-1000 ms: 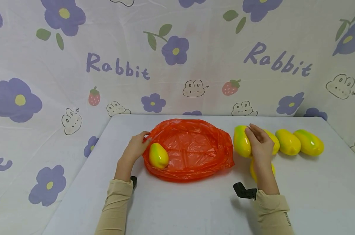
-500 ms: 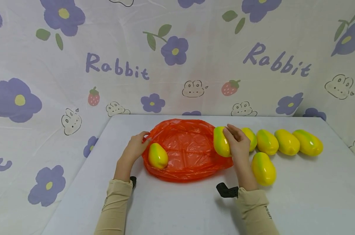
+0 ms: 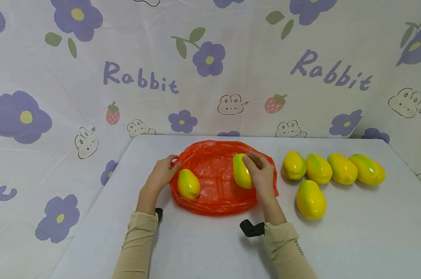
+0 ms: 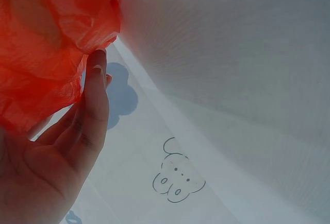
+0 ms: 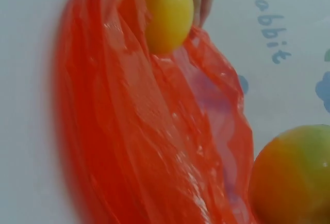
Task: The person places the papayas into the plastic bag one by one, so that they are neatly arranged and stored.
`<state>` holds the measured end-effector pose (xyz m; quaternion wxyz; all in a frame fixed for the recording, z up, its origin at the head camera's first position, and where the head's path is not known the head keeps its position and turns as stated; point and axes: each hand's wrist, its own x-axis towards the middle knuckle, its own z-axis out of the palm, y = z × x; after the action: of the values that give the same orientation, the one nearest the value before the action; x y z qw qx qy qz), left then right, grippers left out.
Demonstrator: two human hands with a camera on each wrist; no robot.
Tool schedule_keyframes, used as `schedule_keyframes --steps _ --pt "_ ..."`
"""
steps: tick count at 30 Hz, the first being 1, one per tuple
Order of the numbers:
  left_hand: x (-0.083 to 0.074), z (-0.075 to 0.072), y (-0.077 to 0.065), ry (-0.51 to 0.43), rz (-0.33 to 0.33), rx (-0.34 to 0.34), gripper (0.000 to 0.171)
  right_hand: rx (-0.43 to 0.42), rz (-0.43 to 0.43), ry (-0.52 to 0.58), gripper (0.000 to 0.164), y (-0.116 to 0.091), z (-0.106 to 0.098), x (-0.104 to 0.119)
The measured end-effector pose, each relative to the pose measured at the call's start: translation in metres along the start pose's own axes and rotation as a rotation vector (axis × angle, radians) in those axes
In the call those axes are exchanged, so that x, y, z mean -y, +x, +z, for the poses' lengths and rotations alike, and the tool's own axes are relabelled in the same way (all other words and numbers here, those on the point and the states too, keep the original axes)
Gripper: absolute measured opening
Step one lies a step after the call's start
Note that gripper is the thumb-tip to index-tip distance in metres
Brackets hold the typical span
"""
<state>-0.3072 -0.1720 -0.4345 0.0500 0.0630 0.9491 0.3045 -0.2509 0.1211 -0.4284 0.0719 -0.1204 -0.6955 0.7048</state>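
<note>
A red plastic bag lies spread with its mouth open on the white table. My left hand holds the bag's left rim; in the left wrist view its fingers lie along the outside of the red plastic. One yellow-green mango rests inside at the left, near that hand. My right hand grips another mango over the right part of the bag's opening. That held mango shows large at the lower right of the right wrist view, with the hand itself out of sight there.
On the table right of the bag, several mangoes form a row, from the nearest mango to the far-right mango. A single mango lies in front of them. A patterned cloth hangs behind.
My right hand has carried its mango leftward from beside the row to over the bag. The left hand stays at the rim, and the mango inside the bag keeps its place.
</note>
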Motion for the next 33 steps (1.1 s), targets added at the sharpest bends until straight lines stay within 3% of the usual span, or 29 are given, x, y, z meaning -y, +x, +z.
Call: schedule_keyframes --steps 13,33 --pt "-0.001 0.000 0.000 0.015 0.018 -0.016 0.043 0.069 -0.010 0.019 0.044 -0.006 0.035 -0.013" --pt "-0.002 0.000 -0.001 0.019 0.012 -0.010 0.044 0.081 -0.036 0.015 0.043 -0.021 0.080 -0.023"
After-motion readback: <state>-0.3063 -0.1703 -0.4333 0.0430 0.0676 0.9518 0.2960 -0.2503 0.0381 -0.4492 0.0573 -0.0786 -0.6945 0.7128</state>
